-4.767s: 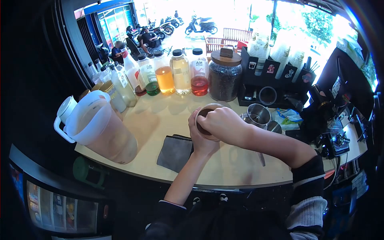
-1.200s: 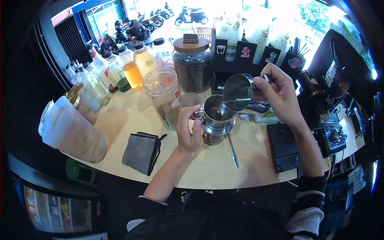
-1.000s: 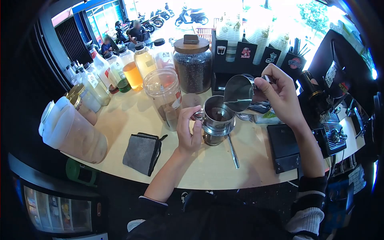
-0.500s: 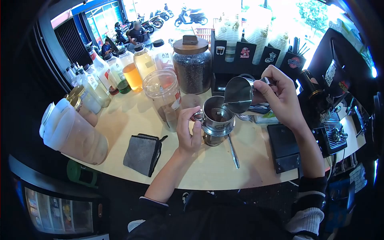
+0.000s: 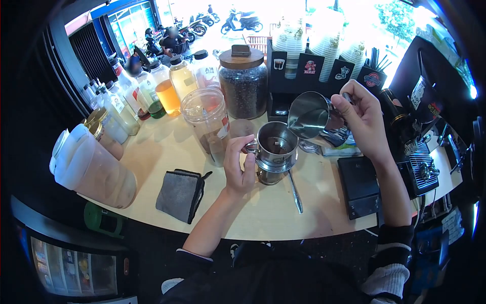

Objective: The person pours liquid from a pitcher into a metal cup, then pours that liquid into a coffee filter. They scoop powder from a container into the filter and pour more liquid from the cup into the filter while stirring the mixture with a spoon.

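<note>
My left hand (image 5: 239,169) pinches the small side handle of a metal coffee drip filter (image 5: 276,161), which holds dark liquid. The filter sits on top of a glass (image 5: 271,178), mostly hidden beneath it. In my right hand (image 5: 365,121) is a steel milk pitcher (image 5: 310,114), gripped by its handle and tilted left. Its lip is just above and beside the filter's right rim, and clear liquid shows inside it. Beside the glass lies a metal spoon (image 5: 295,192).
A folded grey cloth (image 5: 180,195) and a clear plastic jar (image 5: 205,126) are to the left. Behind stand a jar of coffee beans (image 5: 243,88), several bottles (image 5: 167,91) and a black cup holder (image 5: 309,71). A black scale (image 5: 358,187) lies on the right.
The pitcher has moved slightly right, away from the filter, and is tilted less. The thin stream from its lip is no longer visible. My left hand stays put.
</note>
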The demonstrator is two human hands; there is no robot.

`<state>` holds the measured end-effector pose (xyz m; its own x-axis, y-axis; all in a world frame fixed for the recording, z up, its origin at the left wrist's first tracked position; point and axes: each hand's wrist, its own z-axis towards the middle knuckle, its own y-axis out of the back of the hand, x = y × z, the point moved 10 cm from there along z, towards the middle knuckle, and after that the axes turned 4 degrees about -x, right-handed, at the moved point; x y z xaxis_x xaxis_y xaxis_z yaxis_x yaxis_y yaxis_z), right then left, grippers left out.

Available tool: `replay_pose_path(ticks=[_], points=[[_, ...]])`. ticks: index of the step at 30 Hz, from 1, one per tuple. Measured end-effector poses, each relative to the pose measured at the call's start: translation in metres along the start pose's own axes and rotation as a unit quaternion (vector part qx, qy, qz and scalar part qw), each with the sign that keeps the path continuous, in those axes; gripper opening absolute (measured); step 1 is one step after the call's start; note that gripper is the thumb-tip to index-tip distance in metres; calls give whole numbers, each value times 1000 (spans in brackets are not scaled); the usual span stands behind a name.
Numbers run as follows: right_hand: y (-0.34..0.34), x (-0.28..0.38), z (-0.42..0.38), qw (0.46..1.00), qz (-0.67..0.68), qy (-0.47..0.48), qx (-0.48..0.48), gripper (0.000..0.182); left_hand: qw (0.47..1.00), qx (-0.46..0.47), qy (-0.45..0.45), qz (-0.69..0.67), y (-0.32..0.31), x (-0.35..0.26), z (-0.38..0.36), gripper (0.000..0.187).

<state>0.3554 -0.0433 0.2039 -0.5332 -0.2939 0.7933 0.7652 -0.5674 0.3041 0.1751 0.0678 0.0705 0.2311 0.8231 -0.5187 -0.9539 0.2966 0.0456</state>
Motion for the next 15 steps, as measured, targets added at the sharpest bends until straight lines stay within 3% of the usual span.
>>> replay_pose_path(ticks=[15], points=[[-2, -1, -4, 998, -20, -47, -20, 21, 1000, 1, -1, 0, 0, -1, 0, 31]])
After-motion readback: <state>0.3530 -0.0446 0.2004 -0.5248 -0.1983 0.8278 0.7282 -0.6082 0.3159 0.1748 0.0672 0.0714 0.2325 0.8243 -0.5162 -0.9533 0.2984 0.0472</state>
